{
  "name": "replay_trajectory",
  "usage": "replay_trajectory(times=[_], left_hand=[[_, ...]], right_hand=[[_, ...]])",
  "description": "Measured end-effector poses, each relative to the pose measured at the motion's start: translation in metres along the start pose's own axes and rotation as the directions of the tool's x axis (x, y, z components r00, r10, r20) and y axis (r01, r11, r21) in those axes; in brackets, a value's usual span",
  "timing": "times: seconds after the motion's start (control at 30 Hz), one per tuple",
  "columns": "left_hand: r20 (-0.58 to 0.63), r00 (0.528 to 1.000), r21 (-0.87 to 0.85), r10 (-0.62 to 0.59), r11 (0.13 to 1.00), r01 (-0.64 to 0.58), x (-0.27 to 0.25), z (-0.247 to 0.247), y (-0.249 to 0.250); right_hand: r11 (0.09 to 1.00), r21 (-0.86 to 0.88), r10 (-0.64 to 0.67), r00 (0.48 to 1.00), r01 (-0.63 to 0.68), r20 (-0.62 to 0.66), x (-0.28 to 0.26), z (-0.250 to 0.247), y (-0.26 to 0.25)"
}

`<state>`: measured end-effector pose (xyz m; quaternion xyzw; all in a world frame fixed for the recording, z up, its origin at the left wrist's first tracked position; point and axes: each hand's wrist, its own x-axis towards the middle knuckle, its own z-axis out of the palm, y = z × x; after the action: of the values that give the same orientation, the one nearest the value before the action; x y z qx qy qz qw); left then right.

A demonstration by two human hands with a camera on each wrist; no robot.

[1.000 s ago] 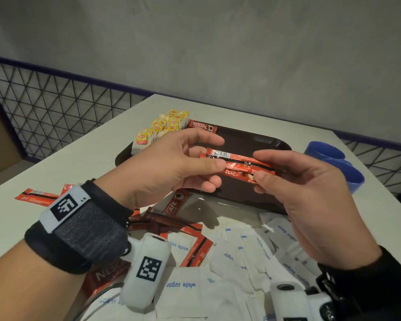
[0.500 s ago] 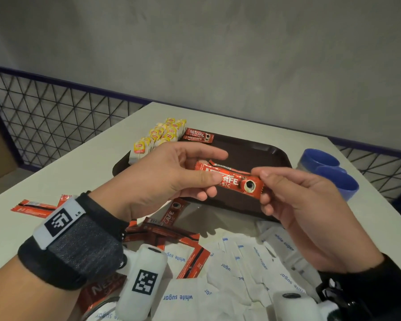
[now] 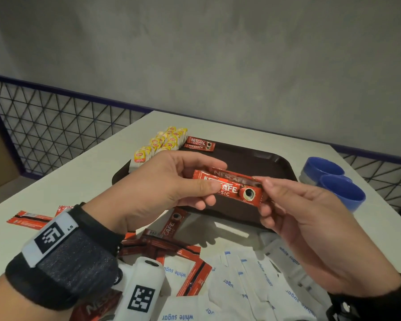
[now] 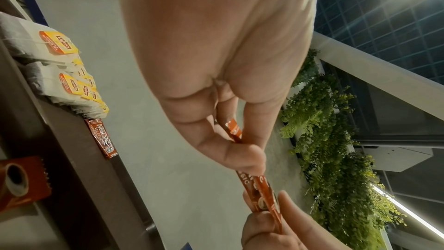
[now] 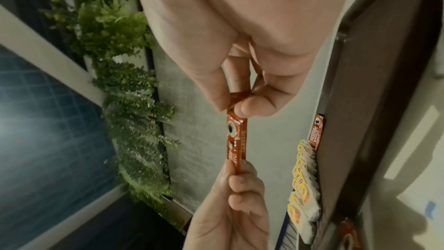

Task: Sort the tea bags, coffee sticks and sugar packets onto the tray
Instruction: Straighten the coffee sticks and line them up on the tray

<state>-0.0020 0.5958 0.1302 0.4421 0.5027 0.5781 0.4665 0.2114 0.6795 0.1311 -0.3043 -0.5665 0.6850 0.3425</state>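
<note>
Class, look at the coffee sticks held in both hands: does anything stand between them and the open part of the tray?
Nothing visible does. The coffee sticks, pinched by the left hand and right hand, hang above the tray's bare middle; the tea bags sit at its far left.

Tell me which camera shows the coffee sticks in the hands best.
The head view: the coffee sticks face the camera, lettering readable, left hand and right hand pinching opposite ends above the tray. The left wrist view shows the coffee sticks edge-on; the right wrist view shows one narrow face.
</note>
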Motion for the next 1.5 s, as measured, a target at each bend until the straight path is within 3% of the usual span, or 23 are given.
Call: replay_trajectory(times=[0.13, 0.37, 0.67, 0.93, 1.3, 1.5], left_hand=[[0.007, 1.000, -0.003, -0.007, 1.000, 0.007, -0.0002, 0.0015, 0.0000], [0.019, 0.999, 0.000, -0.034, 0.999, 0.034, -0.0010, 0.0034, 0.0008], [0.031, 0.999, -0.004, -0.032, 0.999, 0.033, -0.0026, 0.0069, 0.0010], [0.023, 1.000, -0.001, -0.014, 1.000, 0.014, -0.0025, 0.0042, 0.0023], [-0.021, 1.000, -0.017, -0.008, 1.000, 0.007, -0.0011, 0.0013, 0.0012], [0.001, 1.000, -0.016, 0.021, 1.000, -0.021, -0.0027, 0.0019, 0.0036]], right_hand=[[0.989, -0.135, -0.069, 0.997, 0.063, -0.044, -0.0025, 0.0050, 0.0031], [0.976, -0.182, -0.133, 0.989, 0.120, -0.058, -0.0047, 0.0067, 0.0033], [0.979, -0.128, -0.170, 0.983, 0.161, -0.063, -0.0074, 0.0103, 0.0031], [0.954, -0.223, -0.217, 0.974, 0.199, -0.061, -0.0067, 0.0080, 0.0040], [0.961, -0.174, -0.218, 0.976, 0.216, 0.008, -0.0092, 0.0111, 0.0017], [0.942, -0.207, -0.273, 0.962, 0.263, -0.022, -0.0090, 0.0105, 0.0046]])
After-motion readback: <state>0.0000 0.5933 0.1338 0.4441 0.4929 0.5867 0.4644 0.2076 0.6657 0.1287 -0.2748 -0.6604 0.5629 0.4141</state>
